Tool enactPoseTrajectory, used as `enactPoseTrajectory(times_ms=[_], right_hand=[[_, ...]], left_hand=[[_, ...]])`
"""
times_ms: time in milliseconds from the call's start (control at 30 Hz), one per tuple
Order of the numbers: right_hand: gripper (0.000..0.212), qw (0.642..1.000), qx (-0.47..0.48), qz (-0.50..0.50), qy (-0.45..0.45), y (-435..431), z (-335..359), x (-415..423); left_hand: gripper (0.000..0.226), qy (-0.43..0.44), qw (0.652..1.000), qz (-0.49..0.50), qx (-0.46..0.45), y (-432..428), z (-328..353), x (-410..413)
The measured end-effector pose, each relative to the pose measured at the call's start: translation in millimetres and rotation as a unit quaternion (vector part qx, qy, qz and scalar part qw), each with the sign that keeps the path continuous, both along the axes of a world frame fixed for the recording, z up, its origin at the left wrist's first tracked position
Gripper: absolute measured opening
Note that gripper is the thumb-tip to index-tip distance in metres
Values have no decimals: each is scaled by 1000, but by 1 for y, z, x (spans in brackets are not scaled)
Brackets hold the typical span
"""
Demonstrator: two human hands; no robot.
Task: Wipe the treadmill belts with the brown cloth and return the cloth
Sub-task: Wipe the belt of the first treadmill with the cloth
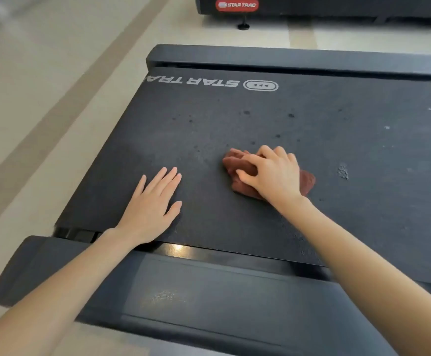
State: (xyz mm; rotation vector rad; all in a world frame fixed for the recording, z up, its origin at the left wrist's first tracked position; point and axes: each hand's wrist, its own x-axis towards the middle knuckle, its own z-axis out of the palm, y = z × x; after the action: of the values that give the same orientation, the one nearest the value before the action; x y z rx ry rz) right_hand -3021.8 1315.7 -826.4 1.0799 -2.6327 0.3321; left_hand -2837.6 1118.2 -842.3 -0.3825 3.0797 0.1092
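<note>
Right hand (273,173) clenching brown cloth (240,168), pressing it on treadmill belt (235,119) for wiping; left hand (152,206) lying flat w/ fingers released, near-left, bracing.

The treadmill belt (235,119) looks matt, grainy rubber, with pale dusty specks toward three o'clock. The brown cloth (240,164) is soft, nappy fabric. The side rail (209,291) is smooth, dull plastic.

Left hand (152,204) lay flat, palm down, fingers spread and extended toward the far side. Right hand (273,173) sat farther right, fingers curled, gripping downward. Both forearms bare, reaching forward.
</note>
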Motion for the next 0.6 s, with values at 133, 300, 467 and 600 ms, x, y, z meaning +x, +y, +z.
enactPoseTrajectory(times_ms=[133, 300, 467, 600], right_hand=[[34, 990, 8, -143, -21, 122, 6, -45], [39, 965, -18, -261, -25, 173, 6, -54], [31, 994, -9, -109, -1, 103, 2, 27], [26, 1000, -10, -24, -14, 122, 2, 45]], left_hand=[[64, -29, 999, 27, -13, 23, 1, -8], [66, -39, 999, -34, -7, 76, 4, -34], [61, -17, 998, -61, -9, 104, 7, -55], [59, 21, 997, -72, 32, 122, 6, -62]])
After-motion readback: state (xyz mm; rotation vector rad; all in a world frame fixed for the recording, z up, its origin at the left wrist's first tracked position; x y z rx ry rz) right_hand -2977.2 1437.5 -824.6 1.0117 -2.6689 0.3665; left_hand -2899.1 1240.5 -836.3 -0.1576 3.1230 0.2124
